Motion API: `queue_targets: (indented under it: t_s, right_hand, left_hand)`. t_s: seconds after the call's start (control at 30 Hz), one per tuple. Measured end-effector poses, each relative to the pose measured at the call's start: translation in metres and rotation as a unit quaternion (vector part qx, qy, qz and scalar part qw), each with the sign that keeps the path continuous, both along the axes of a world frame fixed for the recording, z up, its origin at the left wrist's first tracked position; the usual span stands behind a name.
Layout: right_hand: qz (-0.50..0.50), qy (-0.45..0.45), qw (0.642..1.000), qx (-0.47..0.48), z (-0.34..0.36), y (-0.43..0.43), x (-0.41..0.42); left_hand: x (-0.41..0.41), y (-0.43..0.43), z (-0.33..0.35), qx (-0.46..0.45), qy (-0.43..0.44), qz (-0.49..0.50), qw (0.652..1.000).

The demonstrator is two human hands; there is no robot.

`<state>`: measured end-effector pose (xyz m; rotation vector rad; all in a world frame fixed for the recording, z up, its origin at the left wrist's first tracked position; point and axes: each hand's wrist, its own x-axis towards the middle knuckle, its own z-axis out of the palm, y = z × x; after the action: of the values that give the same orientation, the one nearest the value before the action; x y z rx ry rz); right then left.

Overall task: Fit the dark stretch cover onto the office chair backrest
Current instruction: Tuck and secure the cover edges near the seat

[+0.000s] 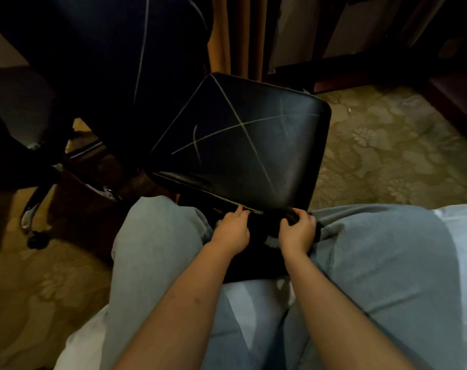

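— Hunting for the stretch cover first: where is it?

— Lower middle of the frame, a dark bunch of cloth lying in the lap between the two thighs, right below the near edge of the backrest. The backrest is the scratched black pad at centre frame, tilted, with its low edge toward the person.

— How will the cloth behave?

— Soft and light, I'd judge, and it should give when pulled. It will slump and fold on itself, so the open hem is the place to hold, one hand at each side. The pad looks stiff and slick, so the cloth may slide back off a corner.

— And the hands?

— The right hand has its fingers and thumb curled into the dark cloth at the pad's low right corner. The left hand reaches its fingers out to the pad's low edge and touches it. Whether it pinches cloth there, I cannot tell; all is dark on dark.

— Around that?

— Pale jeans either side, patterned carpet at right, a second chair at upper left, an orange curtain at the top.
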<state>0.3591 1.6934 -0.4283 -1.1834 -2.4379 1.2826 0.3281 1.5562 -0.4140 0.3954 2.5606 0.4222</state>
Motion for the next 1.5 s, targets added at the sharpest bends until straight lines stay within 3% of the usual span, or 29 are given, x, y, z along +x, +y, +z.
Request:
queue_targets:
  t_s: [0.13,0.27,0.33,0.5,0.6,0.73,0.87,0.93,1.1,1.23,1.3,1.5]
  right_hand:
    - [0.156,0.001,0.987,0.03,0.0,-0.009,0.0]
    - [0.229,-0.012,0.973,0.026,-0.001,-0.01,-0.001]
    - [0.192,-0.003,0.981,0.024,0.0,-0.009,-0.001]
    - [-0.056,0.031,0.998,-0.019,0.0,0.006,-0.005]
    - [-0.094,0.018,0.995,-0.033,-0.001,0.01,-0.006]
    - [0.044,0.014,0.999,0.029,-0.001,-0.003,-0.004]
    - [0.233,0.008,0.972,0.038,-0.004,-0.014,-0.003]
    - [0.255,0.003,0.966,0.031,-0.005,-0.015,-0.001]
    - [0.07,0.025,0.997,0.031,0.004,-0.006,-0.003]
    - [-0.064,0.037,0.997,-0.012,0.007,0.005,-0.005]
    - [-0.033,0.023,0.999,-0.003,0.006,0.002,-0.006]
    - [0.2,-0.012,0.98,0.01,-0.001,-0.01,-0.006]
  left_hand:
    - [-0.002,-0.001,-0.001,-0.005,-0.006,-0.002,1.0]
    - [-0.002,0.0,-0.001,-0.011,-0.02,0.001,1.0]
    - [-0.002,0.001,0.0,-0.015,-0.022,-0.001,1.0]
    - [-0.004,0.001,-0.001,0.006,-0.031,-0.001,1.0]
    - [-0.005,-0.001,-0.006,0.007,-0.033,-0.008,0.999]
    - [-0.006,-0.001,-0.009,0.017,-0.034,-0.007,0.999]
    - [-0.007,-0.001,-0.011,0.006,-0.04,-0.007,0.999]
    - [-0.007,0.0,-0.012,-0.002,-0.04,-0.007,0.999]
    - [-0.007,0.001,-0.014,0.018,-0.038,-0.003,0.999]
    - [-0.006,0.003,-0.016,0.034,-0.037,-0.004,0.999]
    - [-0.006,0.003,-0.017,0.041,-0.039,-0.004,0.998]
    - [-0.006,0.005,-0.013,0.018,-0.048,-0.019,0.999]
